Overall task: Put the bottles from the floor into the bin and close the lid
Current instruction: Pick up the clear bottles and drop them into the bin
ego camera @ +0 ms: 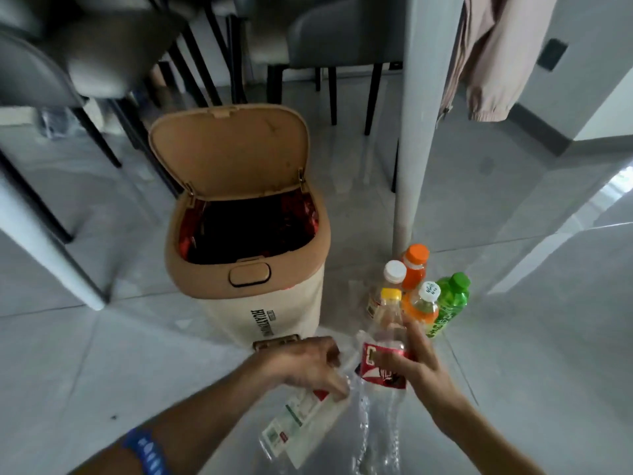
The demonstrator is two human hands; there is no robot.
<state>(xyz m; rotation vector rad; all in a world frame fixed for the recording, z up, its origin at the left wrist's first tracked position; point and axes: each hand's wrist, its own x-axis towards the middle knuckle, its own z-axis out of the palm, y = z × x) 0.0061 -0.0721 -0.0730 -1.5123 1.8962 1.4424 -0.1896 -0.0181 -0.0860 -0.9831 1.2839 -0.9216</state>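
Gleaming grey floor tiles [513, 337] beneath chairs [61, 63], open bin [267, 303].

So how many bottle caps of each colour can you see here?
orange cap: 1
white caps: 2
yellow cap: 1
green cap: 1
Total: 5

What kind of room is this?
Probably a dining area in a home. Grey padded chairs with thin black legs stand around a white table leg on a pale tiled floor, and a beige pedal bin with its lid open stands beside them.
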